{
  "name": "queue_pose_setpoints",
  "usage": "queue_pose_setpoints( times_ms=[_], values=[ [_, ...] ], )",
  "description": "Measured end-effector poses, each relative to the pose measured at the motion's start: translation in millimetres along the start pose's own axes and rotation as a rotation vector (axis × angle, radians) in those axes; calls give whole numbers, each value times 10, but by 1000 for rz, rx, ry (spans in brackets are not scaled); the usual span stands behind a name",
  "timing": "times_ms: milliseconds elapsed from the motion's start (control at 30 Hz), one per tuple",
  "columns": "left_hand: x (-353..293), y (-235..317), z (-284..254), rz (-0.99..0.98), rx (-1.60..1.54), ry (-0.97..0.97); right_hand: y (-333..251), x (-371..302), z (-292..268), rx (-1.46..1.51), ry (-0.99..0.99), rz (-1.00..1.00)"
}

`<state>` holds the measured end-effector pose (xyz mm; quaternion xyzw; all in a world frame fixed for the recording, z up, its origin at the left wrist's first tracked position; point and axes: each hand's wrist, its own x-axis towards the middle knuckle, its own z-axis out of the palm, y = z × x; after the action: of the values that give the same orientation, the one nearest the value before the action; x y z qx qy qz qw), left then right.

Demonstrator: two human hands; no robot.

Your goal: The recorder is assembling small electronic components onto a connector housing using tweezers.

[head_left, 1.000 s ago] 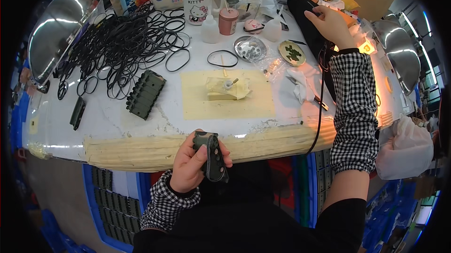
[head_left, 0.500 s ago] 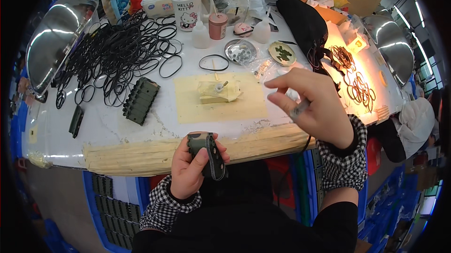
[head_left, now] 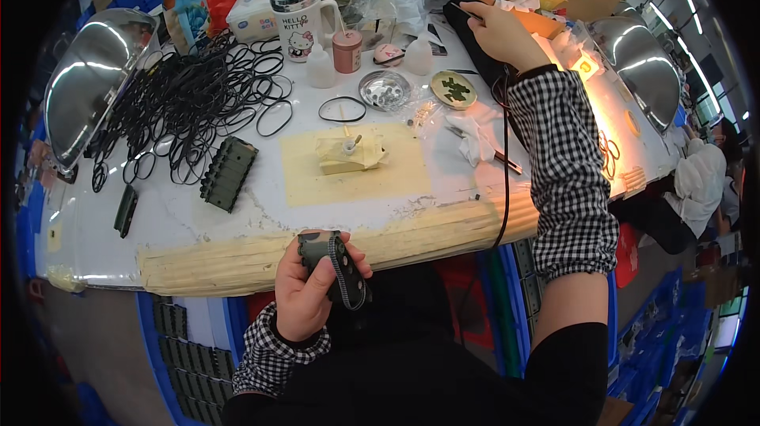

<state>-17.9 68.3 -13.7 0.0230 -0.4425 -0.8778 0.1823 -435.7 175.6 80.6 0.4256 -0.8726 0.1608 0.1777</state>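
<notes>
My left hand (head_left: 305,287) is closed round a small camouflage-patterned piece (head_left: 317,245) with a dark green strap-like side, pale stitching along its edge and round studs. It is held just in front of the table's near edge. My right hand (head_left: 507,34) is stretched to the far right, beside a long black bag (head_left: 469,30). Its fingers are pinched together near a thin dark shape too small to name. A black cord (head_left: 507,180) hangs down past the right sleeve over the table edge. Left of centre lies a dark green ribbed block (head_left: 229,174), with a narrow green piece (head_left: 126,211) beside it.
A heap of black elastic bands (head_left: 182,93) covers the back left. A taped block (head_left: 348,154) sits on a yellow sheet (head_left: 412,180). Behind stand a mug (head_left: 299,26), two white squeeze bottles (head_left: 321,67), a metal dish (head_left: 385,91) and a round dish (head_left: 454,90). Metal lamp shades (head_left: 99,77) flank the table.
My right hand has swung up and away to the far right, from above the table to beside the black bag. The left hand still holds the camouflage piece. The whole view has shifted slightly.
</notes>
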Motion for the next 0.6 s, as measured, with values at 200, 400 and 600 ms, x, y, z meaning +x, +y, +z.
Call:
queue_pose_setpoints(
  times_ms=[200,400,600],
  values=[
    [-33,14,-6,-21,30,34,237,500,348,-237,-214,106],
    [-35,27,42,-66,58,14,81,695,332,-338,-469,209],
    [-53,27,58,-94,81,13,-12,685,389,-302,-485,233]
  ],
)
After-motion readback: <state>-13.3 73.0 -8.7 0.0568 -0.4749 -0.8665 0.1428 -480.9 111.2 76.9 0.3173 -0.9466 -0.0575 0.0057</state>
